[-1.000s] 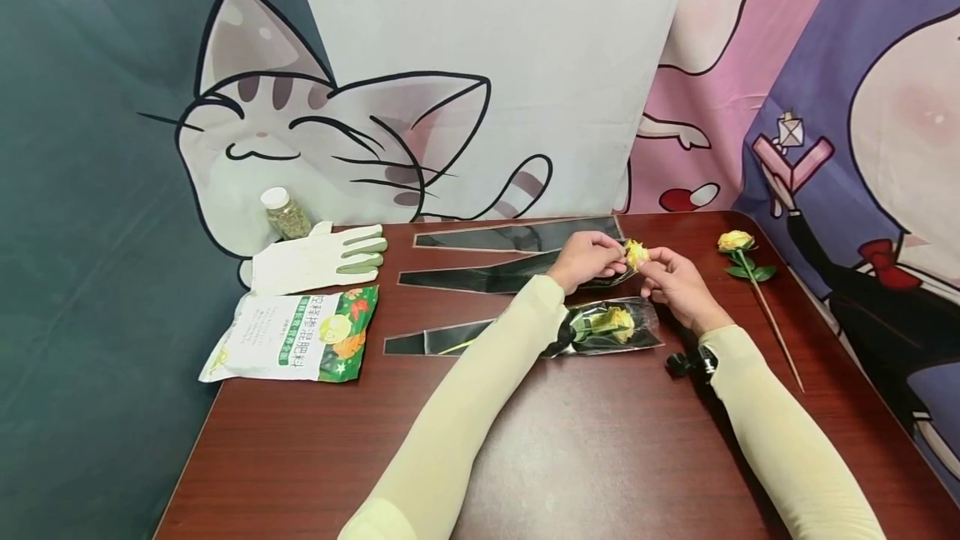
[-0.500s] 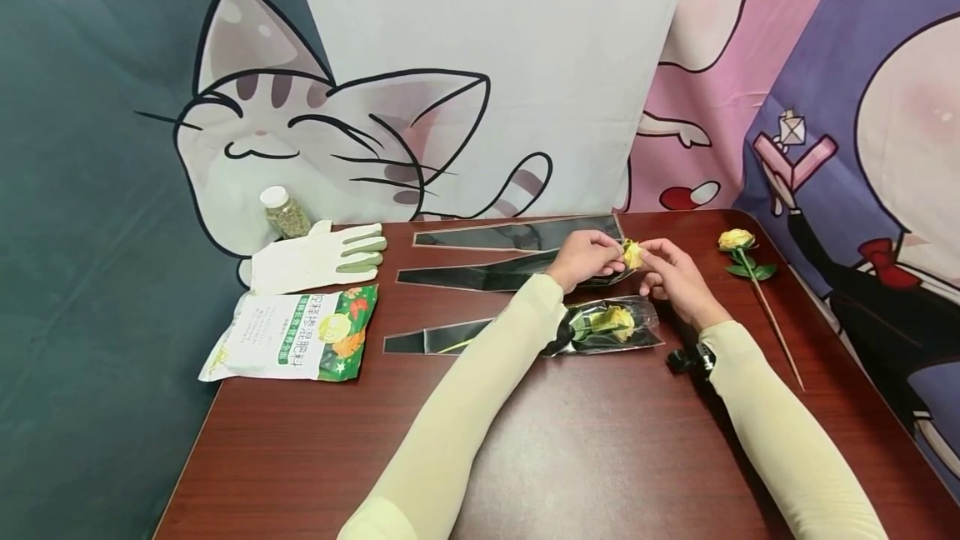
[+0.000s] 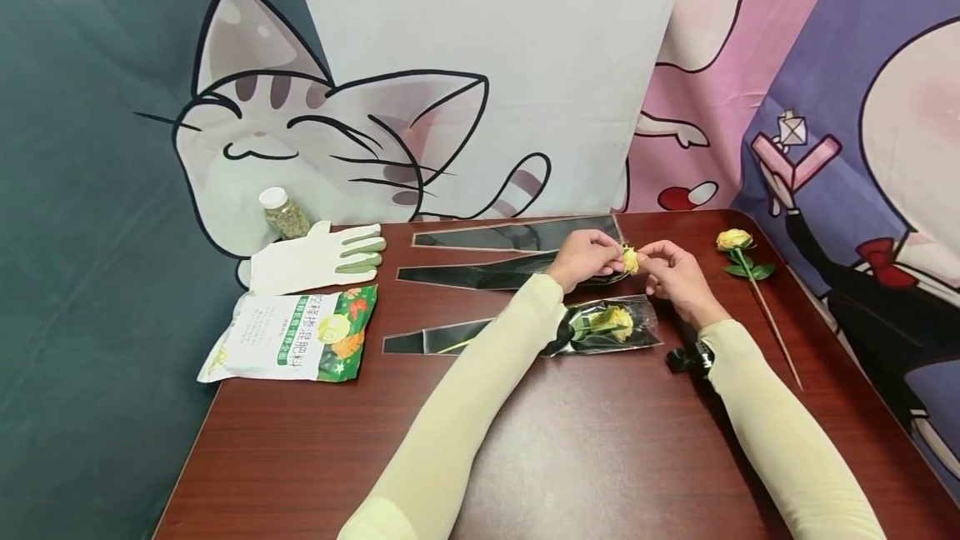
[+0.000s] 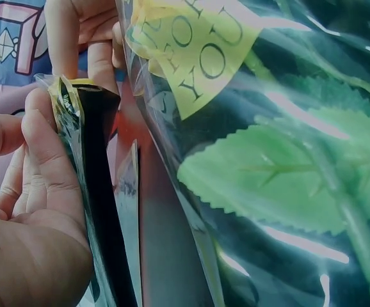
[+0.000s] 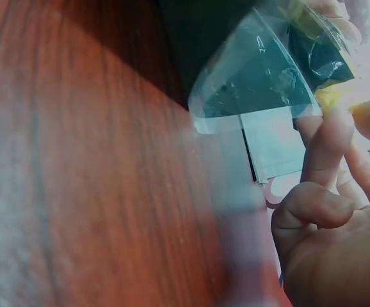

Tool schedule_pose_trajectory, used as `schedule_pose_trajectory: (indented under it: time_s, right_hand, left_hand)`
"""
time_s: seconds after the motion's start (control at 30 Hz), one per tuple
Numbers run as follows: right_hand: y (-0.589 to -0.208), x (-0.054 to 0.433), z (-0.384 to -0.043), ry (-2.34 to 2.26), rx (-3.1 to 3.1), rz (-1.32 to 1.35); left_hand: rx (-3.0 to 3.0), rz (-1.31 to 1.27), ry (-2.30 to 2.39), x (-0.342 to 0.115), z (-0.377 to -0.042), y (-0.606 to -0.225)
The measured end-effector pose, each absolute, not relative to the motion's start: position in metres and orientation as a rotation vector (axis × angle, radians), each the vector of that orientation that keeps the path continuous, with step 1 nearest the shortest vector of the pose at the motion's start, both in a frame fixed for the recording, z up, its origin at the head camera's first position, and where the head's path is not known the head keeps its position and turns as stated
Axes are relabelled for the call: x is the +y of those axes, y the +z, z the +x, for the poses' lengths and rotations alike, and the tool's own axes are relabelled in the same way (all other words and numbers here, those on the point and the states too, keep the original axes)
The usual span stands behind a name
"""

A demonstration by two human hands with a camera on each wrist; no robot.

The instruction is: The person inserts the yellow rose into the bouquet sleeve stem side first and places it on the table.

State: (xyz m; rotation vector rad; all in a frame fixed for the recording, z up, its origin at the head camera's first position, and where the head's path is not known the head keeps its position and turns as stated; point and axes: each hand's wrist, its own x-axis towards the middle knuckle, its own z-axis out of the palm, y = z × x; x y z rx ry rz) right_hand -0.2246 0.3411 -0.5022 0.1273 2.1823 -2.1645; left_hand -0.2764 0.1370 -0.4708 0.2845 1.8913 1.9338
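My left hand [image 3: 587, 260] pinches the mouth of a black-and-clear flower sleeve [image 3: 480, 276], the middle one of three; the left wrist view shows its thumb and finger on the sleeve's edge. At that mouth sits a yellow rose [image 3: 631, 260], its stem hidden. My right hand [image 3: 677, 280] pinches the rose by its bloom; in the right wrist view its thumb and fingertip meet at the yellow petals [image 5: 332, 96]. Nearer the person lies a wrapped yellow rose [image 3: 617, 322]; its green leaf [image 4: 268, 167] and yellow printed lettering fill much of the left wrist view.
A flat sleeve [image 3: 510, 235] lies at the back edge. An unwrapped rose [image 3: 765, 302] is at the right. On the left are a white glove [image 3: 307, 262], a fertilizer bag [image 3: 296, 335] and a white-capped jar [image 3: 285, 213]. The brown table [image 3: 570, 448] extends in front.
The yellow rose and the right hand's fingertips have shifted slightly left, toward the sleeve's mouth. The left hand keeps its grip in nearly the same place.
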Motion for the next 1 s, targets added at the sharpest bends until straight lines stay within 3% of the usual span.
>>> schedule_pose_trajectory:
  time_s: [1.0]
  right_hand:
    - [-0.4980, 0.3333, -0.2336, -1.659, 2.512, -0.104]
  left_hand:
    - [1.874, 0.284, 1.933, 0.1413, -0.2714, -0.4718]
